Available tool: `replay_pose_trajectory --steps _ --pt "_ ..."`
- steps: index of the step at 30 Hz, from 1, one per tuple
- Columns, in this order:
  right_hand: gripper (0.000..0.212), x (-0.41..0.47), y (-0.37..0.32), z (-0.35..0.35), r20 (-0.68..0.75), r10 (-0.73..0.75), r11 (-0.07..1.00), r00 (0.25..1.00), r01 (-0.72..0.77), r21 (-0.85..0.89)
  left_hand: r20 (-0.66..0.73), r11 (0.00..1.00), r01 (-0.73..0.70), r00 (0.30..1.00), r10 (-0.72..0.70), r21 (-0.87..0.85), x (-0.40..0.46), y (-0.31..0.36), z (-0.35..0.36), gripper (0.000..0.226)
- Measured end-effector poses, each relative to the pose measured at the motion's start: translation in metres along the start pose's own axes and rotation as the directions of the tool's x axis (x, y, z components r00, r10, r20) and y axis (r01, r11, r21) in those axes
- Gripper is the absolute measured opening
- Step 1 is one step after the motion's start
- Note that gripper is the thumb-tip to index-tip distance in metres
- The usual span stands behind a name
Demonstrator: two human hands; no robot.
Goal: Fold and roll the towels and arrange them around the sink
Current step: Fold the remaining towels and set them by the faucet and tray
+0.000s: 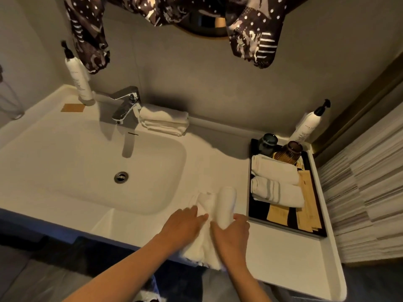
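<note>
A white towel lies on the counter right of the sink basin, its near end hanging over the front edge. Its right side is wound into a roll. My right hand grips the near end of that roll. My left hand presses flat on the unrolled part beside it. Two rolled white towels lie in a black tray at the right. A stack of folded white towels sits behind the basin, right of the faucet.
The tray also holds two dark cups and tan paper packets. Pump bottles stand at the back left and back right. A patterned dark cloth hangs above. A tan square lies left of the faucet.
</note>
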State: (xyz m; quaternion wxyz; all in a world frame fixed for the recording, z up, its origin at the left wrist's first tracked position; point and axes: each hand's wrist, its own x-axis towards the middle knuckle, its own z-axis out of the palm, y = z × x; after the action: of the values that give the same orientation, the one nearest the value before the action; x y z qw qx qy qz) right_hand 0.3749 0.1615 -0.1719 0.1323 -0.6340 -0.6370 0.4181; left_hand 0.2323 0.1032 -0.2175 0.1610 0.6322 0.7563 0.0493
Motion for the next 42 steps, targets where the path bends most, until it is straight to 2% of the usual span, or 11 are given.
replay_pose_trajectory --steps 4,7,8,13,15,19,27,33,38,40,42 --pt "0.059 -0.029 -0.002 0.016 0.102 -0.235 0.962 0.967 0.246 -0.119 0.219 0.802 0.212 0.97 -0.104 -0.559 0.004 -0.011 -0.005 0.025" --pt "0.062 -0.03 -0.001 0.033 0.166 -0.37 0.862 0.914 0.404 -0.306 0.416 0.166 0.451 0.885 -0.207 -0.877 0.005 -0.025 -0.019 0.031" --pt "0.061 -0.028 -0.002 0.038 0.16 -0.382 0.841 0.91 0.415 -0.347 0.453 0.075 0.475 0.868 -0.202 -0.877 0.007 -0.029 -0.025 0.033" --pt "0.057 -0.026 -0.013 0.06 0.105 -0.471 0.737 0.876 0.456 -0.498 0.346 0.5 0.496 0.864 -0.367 -0.71 0.023 -0.034 -0.032 0.034" --pt "0.063 -0.027 -0.007 0.06 0.11 -0.526 0.684 0.843 0.496 -0.536 0.302 0.575 0.51 0.855 -0.422 -0.639 0.03 -0.035 -0.026 0.036" --pt "0.077 -0.032 0.018 0.061 0.291 -0.603 0.548 0.743 0.651 -0.526 0.246 0.635 0.505 0.856 -0.454 -0.584 0.034 -0.029 -0.023 0.038" --pt "0.062 -0.053 0.068 0.064 0.467 -0.682 0.271 0.562 0.788 -0.553 0.288 0.63 0.579 0.811 -0.509 -0.517 0.048 -0.033 -0.012 0.058" --pt "0.06 -0.044 0.066 0.083 0.53 -0.641 0.223 0.555 0.796 -0.563 0.284 0.632 0.597 0.798 -0.532 -0.494 0.053 -0.039 -0.007 0.054" --pt "0.052 -0.049 0.04 0.073 0.509 -0.623 0.399 0.593 0.801 -0.446 0.031 0.724 0.506 0.829 -0.559 -0.469 0.045 -0.023 -0.022 0.04" --pt "0.045 -0.05 0.023 0.058 0.463 -0.64 0.56 0.613 0.785 -0.264 -0.193 0.861 0.334 0.883 -0.429 -0.384 0.038 -0.015 -0.032 0.017" --pt "0.046 -0.046 0.016 0.04 0.455 -0.651 0.655 0.608 0.752 -0.068 -0.22 0.918 0.139 0.947 -0.232 -0.371 0.026 -0.012 -0.044 0.004"
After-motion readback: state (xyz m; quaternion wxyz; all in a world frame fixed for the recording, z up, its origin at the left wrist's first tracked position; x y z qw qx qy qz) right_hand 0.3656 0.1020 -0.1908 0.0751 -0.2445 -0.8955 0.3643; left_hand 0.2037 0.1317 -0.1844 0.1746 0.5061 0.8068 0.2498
